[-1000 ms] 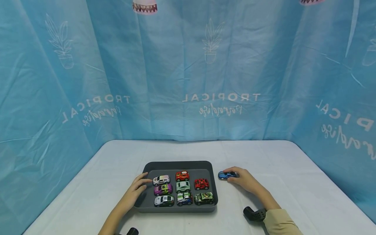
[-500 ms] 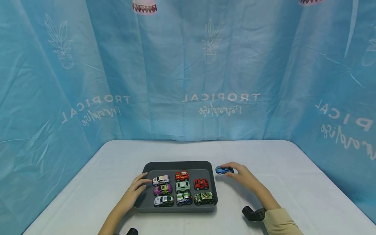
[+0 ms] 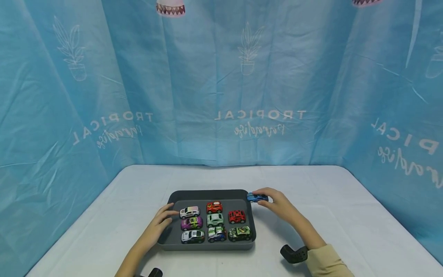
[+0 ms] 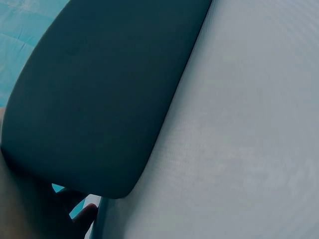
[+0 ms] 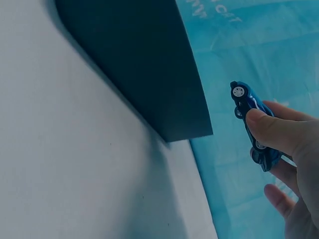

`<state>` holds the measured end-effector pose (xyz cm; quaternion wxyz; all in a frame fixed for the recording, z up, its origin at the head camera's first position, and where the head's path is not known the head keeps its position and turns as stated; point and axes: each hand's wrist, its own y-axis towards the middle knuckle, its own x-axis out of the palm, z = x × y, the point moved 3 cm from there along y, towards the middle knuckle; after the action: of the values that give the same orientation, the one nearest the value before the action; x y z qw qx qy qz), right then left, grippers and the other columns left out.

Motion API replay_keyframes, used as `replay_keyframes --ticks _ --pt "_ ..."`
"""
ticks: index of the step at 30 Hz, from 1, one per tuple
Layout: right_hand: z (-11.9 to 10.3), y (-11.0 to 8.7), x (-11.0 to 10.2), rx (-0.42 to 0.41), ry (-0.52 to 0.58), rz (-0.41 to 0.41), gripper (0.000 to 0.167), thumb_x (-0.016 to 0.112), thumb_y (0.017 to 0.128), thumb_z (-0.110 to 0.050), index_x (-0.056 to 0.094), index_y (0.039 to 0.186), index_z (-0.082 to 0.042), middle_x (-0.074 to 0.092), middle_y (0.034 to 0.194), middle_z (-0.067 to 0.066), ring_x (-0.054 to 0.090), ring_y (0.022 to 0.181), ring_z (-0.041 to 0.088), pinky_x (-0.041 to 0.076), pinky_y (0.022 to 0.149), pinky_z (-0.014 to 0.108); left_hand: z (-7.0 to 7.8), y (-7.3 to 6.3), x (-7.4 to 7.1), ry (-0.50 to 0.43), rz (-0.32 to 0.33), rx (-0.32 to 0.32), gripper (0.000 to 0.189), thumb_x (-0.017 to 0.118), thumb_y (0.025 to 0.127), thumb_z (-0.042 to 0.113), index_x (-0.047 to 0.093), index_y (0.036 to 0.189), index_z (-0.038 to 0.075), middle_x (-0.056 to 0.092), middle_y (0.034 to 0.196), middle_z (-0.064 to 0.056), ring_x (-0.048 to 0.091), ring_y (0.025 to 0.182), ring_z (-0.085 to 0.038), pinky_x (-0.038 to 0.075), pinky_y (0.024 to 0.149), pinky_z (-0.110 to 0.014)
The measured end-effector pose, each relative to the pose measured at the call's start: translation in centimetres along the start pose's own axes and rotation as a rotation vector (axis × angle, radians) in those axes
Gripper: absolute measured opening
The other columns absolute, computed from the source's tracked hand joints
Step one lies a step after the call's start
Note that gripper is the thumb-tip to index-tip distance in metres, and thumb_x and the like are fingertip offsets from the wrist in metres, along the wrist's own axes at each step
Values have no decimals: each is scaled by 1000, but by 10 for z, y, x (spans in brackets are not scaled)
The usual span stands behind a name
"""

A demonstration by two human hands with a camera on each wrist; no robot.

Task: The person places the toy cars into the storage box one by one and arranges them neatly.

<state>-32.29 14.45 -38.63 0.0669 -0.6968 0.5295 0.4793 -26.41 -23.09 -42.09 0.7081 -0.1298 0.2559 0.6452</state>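
Between thumb and fingers, my right hand [image 3: 277, 202] pinches a blue toy car [image 3: 257, 197], held at the far right corner of the grey tray [image 3: 207, 247]. The right wrist view shows the car [image 5: 249, 127] raised off the table, its wheels facing the camera. My left hand [image 3: 157, 227] lies over the tray's left rim with fingers extended, one fingertip at the white toy car [image 3: 189, 212]; whether it touches is hard to tell. Below that sit a purple car [image 3: 192, 223] and a white-and-black car [image 3: 193, 236]. In the left wrist view the tray's wall [image 4: 99, 99] hides most of this hand.
Also in the tray are a red-orange car [image 3: 214, 207], a pale green car [image 3: 215, 219], a white-green-blue car [image 3: 217, 234], a red spotted car [image 3: 237, 217] and a camouflage car [image 3: 240, 233]. A white cloth [image 3: 304, 181] covers the table; blue curtains [image 3: 221, 84] surround it.
My right hand has lifted the blue toy car off the table and carried it left and away, to the tray's far right corner. The left hand and the other cars have stayed put.
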Motion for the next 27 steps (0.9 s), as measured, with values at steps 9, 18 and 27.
replay_keyframes --ticks 9,18,27 --pt "-10 11 14 -82 -29 -24 34 64 81 -12 61 115 -11 64 113 8 60 104 26 51 85 40 0 0 -1 -1 -3 0 30 38 94 11 57 116 5 23 148 -15 9 137 -44 12 105 -67" --pt "-20 30 37 -8 -103 -114 33 65 81 -20 63 114 -17 65 113 4 59 105 23 38 95 49 0 0 -1 1 -5 0 30 38 95 12 57 116 6 22 148 -14 9 137 -44 12 105 -67" --pt "-25 41 55 45 -151 -199 28 65 81 -20 65 109 -18 65 112 2 59 104 22 24 102 56 0 0 1 11 6 -17 30 38 95 13 57 116 7 23 148 -14 10 137 -44 11 105 -67"
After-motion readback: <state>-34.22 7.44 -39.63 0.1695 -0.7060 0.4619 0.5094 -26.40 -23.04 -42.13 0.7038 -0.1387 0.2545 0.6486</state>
